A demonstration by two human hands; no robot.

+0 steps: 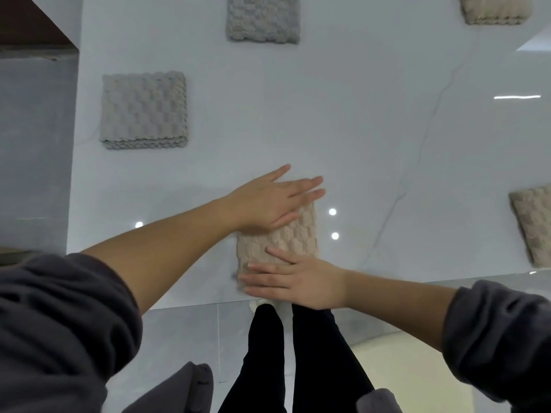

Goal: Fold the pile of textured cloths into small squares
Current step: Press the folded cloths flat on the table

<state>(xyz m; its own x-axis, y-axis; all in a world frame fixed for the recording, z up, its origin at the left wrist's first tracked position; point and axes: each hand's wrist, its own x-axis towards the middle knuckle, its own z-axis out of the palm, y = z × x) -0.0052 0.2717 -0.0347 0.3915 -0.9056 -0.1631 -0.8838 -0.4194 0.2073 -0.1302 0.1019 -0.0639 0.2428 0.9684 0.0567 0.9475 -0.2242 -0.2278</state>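
While both hands are lying flat, a folded beige cloth (286, 236) is being pressed onto the white table (372, 138).
Left hand (268, 201) is covering its far edge, right hand (295, 280) its near edge; fingers straight, gripping nothing.

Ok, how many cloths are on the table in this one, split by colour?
Grey cloths: 2 (the left one is a warmer grey)
Beige cloths: 3
Total: 5
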